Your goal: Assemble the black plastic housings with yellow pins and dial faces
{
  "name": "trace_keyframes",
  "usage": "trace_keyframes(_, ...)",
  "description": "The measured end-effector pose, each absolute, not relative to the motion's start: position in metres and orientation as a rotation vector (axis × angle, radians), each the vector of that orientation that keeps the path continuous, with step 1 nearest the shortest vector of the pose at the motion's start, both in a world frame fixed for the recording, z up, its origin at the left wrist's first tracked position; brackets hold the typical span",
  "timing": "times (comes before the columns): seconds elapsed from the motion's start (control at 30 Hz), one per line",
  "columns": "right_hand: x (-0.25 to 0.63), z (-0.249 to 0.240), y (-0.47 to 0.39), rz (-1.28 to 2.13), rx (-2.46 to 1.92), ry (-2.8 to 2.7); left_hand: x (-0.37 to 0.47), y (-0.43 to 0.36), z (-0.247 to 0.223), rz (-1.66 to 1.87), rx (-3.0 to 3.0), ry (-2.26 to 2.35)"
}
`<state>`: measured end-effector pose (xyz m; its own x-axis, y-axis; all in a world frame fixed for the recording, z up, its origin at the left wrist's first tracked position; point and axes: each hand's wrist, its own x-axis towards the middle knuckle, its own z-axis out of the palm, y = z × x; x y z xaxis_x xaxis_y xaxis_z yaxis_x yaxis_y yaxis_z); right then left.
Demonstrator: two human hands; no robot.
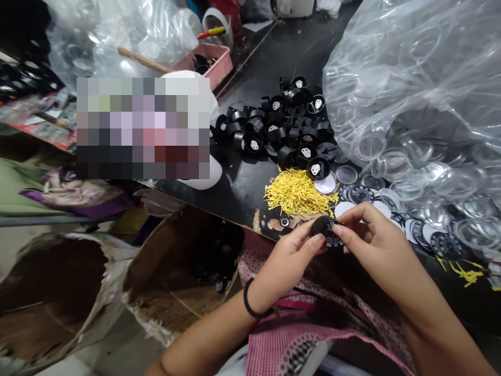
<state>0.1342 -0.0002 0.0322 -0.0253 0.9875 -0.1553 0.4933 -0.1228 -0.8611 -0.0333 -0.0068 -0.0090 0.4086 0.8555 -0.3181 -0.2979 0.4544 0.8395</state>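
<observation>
My left hand (291,256) pinches a small black round casing (320,224) between thumb and fingers, just past the table's front edge. My right hand (370,230) presses thumb and fingers on a black dial disc (333,237) with white markings, which lies against the casing. Whether the disc sits inside the casing I cannot tell. Just beyond my hands is a heap of yellow pointers (299,192). Similar black casings (274,128) are piled behind it, several with white pieces inside. Loose dial discs (362,195) lie beside my right hand.
Clear plastic covers (391,164) spill from a large transparent bag (403,68) at the right. A pink bin (221,65) stands at the back. Left of my lap are two worn open drums (156,271). A blurred patch hides part of a white container (213,175).
</observation>
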Motion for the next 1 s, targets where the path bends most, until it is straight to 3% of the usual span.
trace_keyframes(0.13, 0.135, 0.032, 0.003, 1.215, -1.623, -1.469, -0.031, -0.009, -0.01, 0.865, 0.802, 0.867)
trace_keyframes(0.3, 0.134, 0.028, -0.005, 1.025, -1.711, -1.546, -0.027, -0.013, -0.011, 0.924, 0.778, 0.839)
trace_keyframes(0.53, 0.142, 0.021, -0.03, 1.104, -1.648, -1.712, -0.036, -0.021, -0.009, 0.76, 0.898, 0.999)
trace_keyframes(0.6, 0.147, 0.021, -0.024, 0.948, -1.674, -1.862, -0.039, -0.021, -0.01, 0.823, 0.824, 1.026)
trace_keyframes(0.8, 0.141, 0.019, 0.012, 0.059, -1.933, -2.485, -0.04, -0.018, -0.014, 0.983, 0.516, 0.939)
trace_keyframes(0.9, 0.129, 0.016, 0.019, -0.121, -1.898, -2.575, -0.037, -0.018, -0.012, 1.009, 0.428, 0.942)
trace_keyframes(1.0, 0.127, 0.011, 0.02, -0.06, -1.835, -2.565, -0.036, -0.017, -0.009, 1.032, 0.345, 0.905)
